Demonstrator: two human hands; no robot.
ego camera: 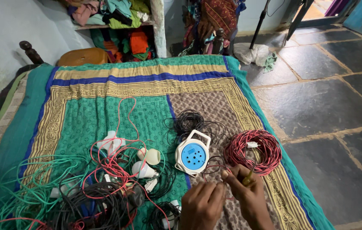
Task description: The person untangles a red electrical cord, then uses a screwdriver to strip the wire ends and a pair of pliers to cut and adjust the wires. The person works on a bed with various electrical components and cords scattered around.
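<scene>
Left hand: the left hand (201, 204) lay lowest in view, fingers curled and pinched on a thin red wire (215, 172).
Right hand: the right hand (247, 194) was closed around a yellow-handled tool (248, 179), thumb pressed to the same wire.
Red wire: it ran from the fingertips towards the red wire coil (254, 151) on the patterned bedspread (104, 85), just beside the hands.
Handling: likely light, limp and springy, slick in its sheath; best pinched close to the working end.
Nearby: a white and blue extension reel (193, 154), white bulbs (143, 169), and tangled green wires (32, 191).
</scene>
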